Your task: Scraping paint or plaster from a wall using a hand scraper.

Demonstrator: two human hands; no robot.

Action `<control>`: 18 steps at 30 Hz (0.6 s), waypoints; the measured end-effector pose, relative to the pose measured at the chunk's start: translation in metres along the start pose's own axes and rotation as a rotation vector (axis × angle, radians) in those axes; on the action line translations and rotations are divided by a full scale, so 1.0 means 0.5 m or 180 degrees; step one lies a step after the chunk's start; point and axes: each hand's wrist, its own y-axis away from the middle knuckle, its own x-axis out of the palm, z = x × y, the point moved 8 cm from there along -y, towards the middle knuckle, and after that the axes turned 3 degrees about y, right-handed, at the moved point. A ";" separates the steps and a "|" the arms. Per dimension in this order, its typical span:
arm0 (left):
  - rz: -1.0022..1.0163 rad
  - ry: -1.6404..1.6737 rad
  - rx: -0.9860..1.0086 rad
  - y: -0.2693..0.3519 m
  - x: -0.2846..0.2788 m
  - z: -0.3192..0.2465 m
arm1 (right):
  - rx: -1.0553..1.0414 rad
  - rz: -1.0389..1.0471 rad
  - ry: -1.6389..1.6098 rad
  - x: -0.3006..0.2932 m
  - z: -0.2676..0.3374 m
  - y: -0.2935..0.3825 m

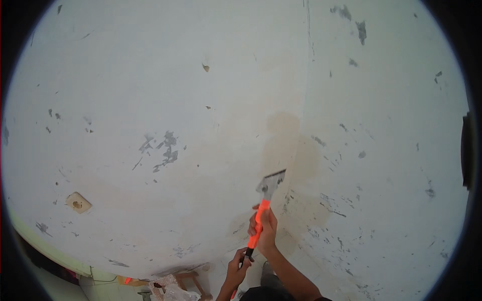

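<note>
A long-handled wall scraper (260, 222) with an orange grip and a grey metal head slants up in front of me. My right hand (268, 227) is wrapped around the orange grip. Lower down, my left hand (238, 266) holds the black part of the handle. The scraper's blade (275, 174) is at the white painted wall (226, 86), just left of the inner corner where two walls meet. Whether the blade touches the surface cannot be told. Around it spread beige, damp-looking patches (283, 150), and grey chips mark both walls.
A wall socket (78, 202) sits low on the left wall. Below stand a wooden stool (192, 281) and crumpled clear bubble wrap (165, 286) on the floor, near an orange item (128, 280). A dark object (466, 150) edges in at the far right.
</note>
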 end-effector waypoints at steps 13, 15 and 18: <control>-0.1938 -0.1198 -0.0498 0.138 -0.227 0.581 | 0.0060 0.0184 -0.0196 0.048 -0.020 -0.360; -0.2310 -0.1274 -0.0698 0.144 -0.246 0.552 | 0.0297 0.0230 -0.0479 0.058 -0.066 -0.379; -0.2512 -0.2123 -0.0141 -0.122 -0.116 0.187 | 0.0312 0.0164 -0.0522 0.026 -0.059 -0.399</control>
